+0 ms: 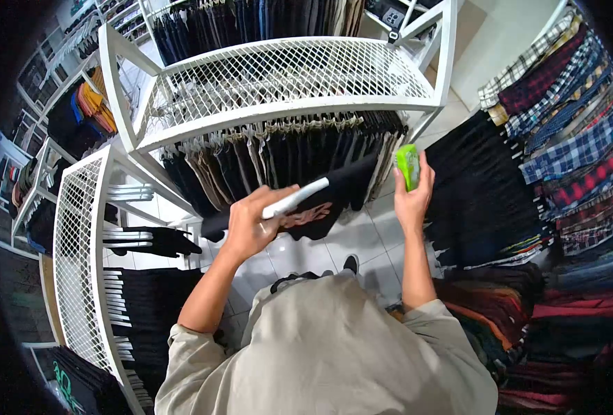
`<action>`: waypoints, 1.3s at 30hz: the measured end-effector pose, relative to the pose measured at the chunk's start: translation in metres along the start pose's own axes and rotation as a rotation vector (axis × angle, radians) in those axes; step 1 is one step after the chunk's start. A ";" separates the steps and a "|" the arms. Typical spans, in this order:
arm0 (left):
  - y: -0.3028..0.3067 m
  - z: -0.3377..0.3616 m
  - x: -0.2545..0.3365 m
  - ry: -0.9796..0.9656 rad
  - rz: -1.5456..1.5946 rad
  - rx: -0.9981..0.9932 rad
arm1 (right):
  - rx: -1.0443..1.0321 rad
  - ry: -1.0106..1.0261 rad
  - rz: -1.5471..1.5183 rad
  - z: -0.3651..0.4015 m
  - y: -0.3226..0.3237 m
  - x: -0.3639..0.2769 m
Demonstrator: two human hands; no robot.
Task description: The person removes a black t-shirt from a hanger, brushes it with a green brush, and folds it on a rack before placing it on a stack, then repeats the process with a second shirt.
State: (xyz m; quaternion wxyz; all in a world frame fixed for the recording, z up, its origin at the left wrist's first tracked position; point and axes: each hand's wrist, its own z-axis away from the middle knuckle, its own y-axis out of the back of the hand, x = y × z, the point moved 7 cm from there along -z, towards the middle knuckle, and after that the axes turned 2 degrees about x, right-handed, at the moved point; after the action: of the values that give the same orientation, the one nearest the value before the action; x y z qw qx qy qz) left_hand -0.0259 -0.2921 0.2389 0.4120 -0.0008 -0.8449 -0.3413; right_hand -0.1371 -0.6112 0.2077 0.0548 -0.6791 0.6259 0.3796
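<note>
My left hand [251, 220] is closed around a thick white hanger [298, 198], seen nearly edge-on. Below it hangs a black T-shirt [344, 187] with a pink print [308, 214] on its front, stretching out to both sides of the hand. My right hand [414, 195] is raised to the right of the shirt. Its fingers grip a bright green brush [407, 166], held upright with a paler, bristle-like side facing left. The brush is apart from the shirt.
Ahead stands a white rack with a mesh top [286, 69], trousers [251, 162] hanging beneath. Another mesh rack [78, 256] with black garments is on the left. Dark clothes [486, 194] and checked shirts [583, 145] line the right. White floor tiles [355, 238] show between.
</note>
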 end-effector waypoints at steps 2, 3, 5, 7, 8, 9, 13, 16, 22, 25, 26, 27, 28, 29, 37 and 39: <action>-0.010 -0.002 -0.020 0.204 0.345 0.079 | -0.006 0.065 -0.131 0.003 -0.007 -0.040; -0.008 -0.005 -0.017 0.310 0.363 0.005 | 0.015 0.066 -0.144 0.010 -0.016 -0.047; -0.014 -0.007 -0.027 0.441 0.494 0.016 | 0.021 0.096 -0.218 0.029 -0.038 -0.065; -0.018 -0.008 -0.034 0.560 0.651 0.014 | -0.131 0.251 -0.327 0.055 -0.056 -0.091; -0.017 -0.011 -0.032 0.571 0.679 0.043 | -0.266 0.372 -0.371 0.071 -0.063 -0.105; -0.017 -0.012 -0.033 0.581 0.690 0.045 | -0.293 0.397 -0.370 0.081 -0.062 -0.110; -0.019 -0.009 -0.029 0.638 0.717 0.016 | -0.090 0.410 -0.289 0.063 -0.047 -0.108; -0.018 -0.005 -0.037 0.699 0.796 -0.001 | 0.032 0.325 -0.076 0.021 -0.040 -0.064; -0.003 -0.004 -0.043 0.685 0.739 0.032 | 0.187 -0.052 -0.056 0.000 -0.017 -0.014; -0.011 -0.003 -0.046 0.683 0.729 -0.009 | 0.032 0.275 -0.204 0.023 -0.020 -0.088; -0.014 -0.005 -0.045 0.678 0.735 -0.024 | -0.047 0.355 -0.242 0.032 -0.026 -0.104; -0.016 -0.007 -0.037 0.691 0.750 -0.028 | -0.098 0.419 -0.196 0.036 -0.033 -0.112; -0.017 -0.007 -0.036 0.687 0.750 -0.036 | -0.149 0.483 -0.150 0.040 -0.037 -0.118; -0.017 -0.007 -0.035 0.680 0.741 -0.035 | -0.112 0.468 -0.122 0.037 -0.040 -0.108; -0.004 0.000 -0.046 0.661 0.692 0.021 | 0.082 0.033 -0.016 0.006 -0.005 -0.032; -0.009 -0.003 -0.042 0.643 0.712 0.001 | -0.015 0.188 -0.109 0.017 -0.009 -0.078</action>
State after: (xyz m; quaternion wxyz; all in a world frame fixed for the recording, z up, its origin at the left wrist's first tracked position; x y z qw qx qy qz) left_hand 0.0015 -0.2886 0.2058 0.7438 -0.1844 -0.6219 -0.1615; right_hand -0.1308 -0.5365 0.2379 0.0113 -0.7449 0.5877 0.3157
